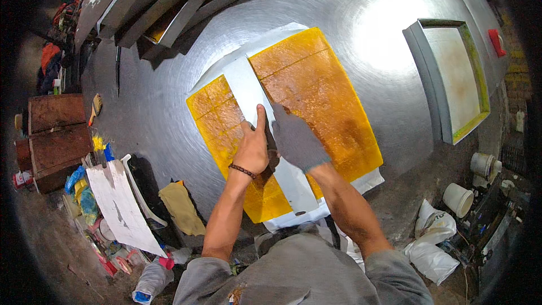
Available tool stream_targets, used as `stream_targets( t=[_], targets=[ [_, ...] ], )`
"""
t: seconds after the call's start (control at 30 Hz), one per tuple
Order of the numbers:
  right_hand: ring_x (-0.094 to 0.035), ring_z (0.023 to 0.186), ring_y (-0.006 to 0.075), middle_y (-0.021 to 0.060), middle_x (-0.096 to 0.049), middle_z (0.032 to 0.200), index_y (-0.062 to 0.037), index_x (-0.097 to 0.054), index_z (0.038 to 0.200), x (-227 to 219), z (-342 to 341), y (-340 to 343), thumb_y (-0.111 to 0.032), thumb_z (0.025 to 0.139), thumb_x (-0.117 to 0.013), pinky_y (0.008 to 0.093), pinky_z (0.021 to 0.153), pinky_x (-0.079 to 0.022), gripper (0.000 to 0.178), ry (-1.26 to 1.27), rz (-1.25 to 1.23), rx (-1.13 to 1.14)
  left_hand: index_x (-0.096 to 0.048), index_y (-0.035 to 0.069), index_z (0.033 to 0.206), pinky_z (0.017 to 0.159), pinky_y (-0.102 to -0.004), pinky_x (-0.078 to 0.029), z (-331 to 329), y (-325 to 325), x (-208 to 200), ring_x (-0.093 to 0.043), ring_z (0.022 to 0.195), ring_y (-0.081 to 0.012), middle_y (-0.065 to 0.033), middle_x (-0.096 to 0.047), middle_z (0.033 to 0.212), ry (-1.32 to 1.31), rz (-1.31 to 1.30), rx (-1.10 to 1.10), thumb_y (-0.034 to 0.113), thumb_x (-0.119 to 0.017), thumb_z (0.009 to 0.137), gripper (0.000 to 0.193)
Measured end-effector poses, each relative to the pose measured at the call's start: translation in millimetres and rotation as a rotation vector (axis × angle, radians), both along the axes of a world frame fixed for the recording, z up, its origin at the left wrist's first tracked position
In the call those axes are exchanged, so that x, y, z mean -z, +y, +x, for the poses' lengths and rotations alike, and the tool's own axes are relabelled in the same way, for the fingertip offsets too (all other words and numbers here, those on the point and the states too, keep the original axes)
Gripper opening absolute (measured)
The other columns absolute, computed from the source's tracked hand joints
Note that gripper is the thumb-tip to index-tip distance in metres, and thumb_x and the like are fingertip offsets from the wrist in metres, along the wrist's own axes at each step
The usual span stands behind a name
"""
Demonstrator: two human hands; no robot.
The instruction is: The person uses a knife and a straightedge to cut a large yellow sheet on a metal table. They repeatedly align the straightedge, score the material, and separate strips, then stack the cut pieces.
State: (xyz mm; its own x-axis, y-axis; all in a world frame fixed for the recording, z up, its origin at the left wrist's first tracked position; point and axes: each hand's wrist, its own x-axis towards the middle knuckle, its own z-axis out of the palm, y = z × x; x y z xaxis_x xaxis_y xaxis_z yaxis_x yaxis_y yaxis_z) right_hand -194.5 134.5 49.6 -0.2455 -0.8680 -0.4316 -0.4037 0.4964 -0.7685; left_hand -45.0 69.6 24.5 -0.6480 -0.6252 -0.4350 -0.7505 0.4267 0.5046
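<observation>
A glossy orange-yellow slab (324, 99) lies tilted on white sheeting (370, 181) on a metal table. Thin straight lines run across its upper part. Lengthwise over the slab lies a flat pale strip (240, 87), like a straightedge. My bare left hand (252, 149), with a beaded bracelet at the wrist, presses on the strip, one finger stretched forward and the others spread or partly hidden. Beside it, along the strip's right edge, is my right hand (297, 138) in a grey glove. Its fingers look curled; whatever they hold is hidden beneath the hand.
Long metal trays (195, 8) stack at the far left. A shallow rectangular frame (420, 73) stands at the right, near a red object (497, 42). A brush (95, 107), a folded tan cloth (182, 208) and a white board (121, 206) sit left. White buckets (458, 199) stand lower right.
</observation>
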Motion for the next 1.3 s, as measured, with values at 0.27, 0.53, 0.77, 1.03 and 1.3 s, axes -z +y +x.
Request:
stream_targets(
  t=[0.27,0.53,0.77,1.03,1.3],
  targets=[
    [-0.066,0.09,0.0519,0.0348,-0.067,0.094,0.0074,-0.049,0.131,21,17,39,-0.013,0.1,-0.051,0.0583,0.076,-0.053,0.038,0.143,-0.325,0.067,-0.004,0.012,0.165,0.101,-0.0545,-0.051,-1,-1,0,-0.055,0.114,-0.062,-0.0429,-0.037,0.13,-0.034,-0.001,-0.009,0.011,-0.094,0.067,0.133],
    [-0.066,0.093,0.0505,0.0334,-0.067,0.097,0.0055,-0.048,0.132,14,14,43,-0.012,0.099,-0.054,0.0578,0.08,-0.051,0.038,0.056,-0.146,0.032,-0.005,0.014,0.165,0.105,-0.0539,-0.049,-4,-1,-5,-0.053,0.119,-0.0628,-0.0453,-0.036,0.135,-0.067,-0.021,-0.003,0.009,-0.094,0.066,0.134],
    [-0.066,0.092,0.0503,0.0334,-0.067,0.097,0.0054,-0.046,0.134,17,17,51,-0.011,0.1,-0.054,0.059,0.079,-0.051,0.039,0.033,-0.14,0.011,0.0,0.014,0.165,0.111,-0.0514,-0.046,0,-4,6,-0.049,0.126,-0.0635,-0.0516,-0.027,0.142,-0.035,-0.031,0.016,0.008,-0.093,0.067,0.135],
    [-0.066,0.089,0.0508,0.0335,-0.067,0.092,0.0045,-0.047,0.134,21,34,106,-0.015,0.1,-0.054,0.0598,0.076,-0.05,0.04,0.066,-0.204,0.095,0.003,0.014,0.165,0.119,-0.0476,-0.038,-3,-7,3,-0.033,0.141,-0.0623,-0.0577,-0.009,0.149,-0.08,0.042,-0.008,0.018,-0.097,0.064,0.142],
    [-0.066,0.087,0.0504,0.0328,-0.067,0.091,0.0035,-0.045,0.14,15,34,111,-0.015,0.1,-0.054,0.06,0.076,-0.05,0.045,0.045,-0.107,0.089,0.001,0.01,0.165,0.124,-0.0456,-0.03,4,-11,14,-0.025,0.146,-0.061,-0.0563,-0.007,0.151,-0.025,-0.032,0.063,0.022,-0.098,0.063,0.143]
  ],
)
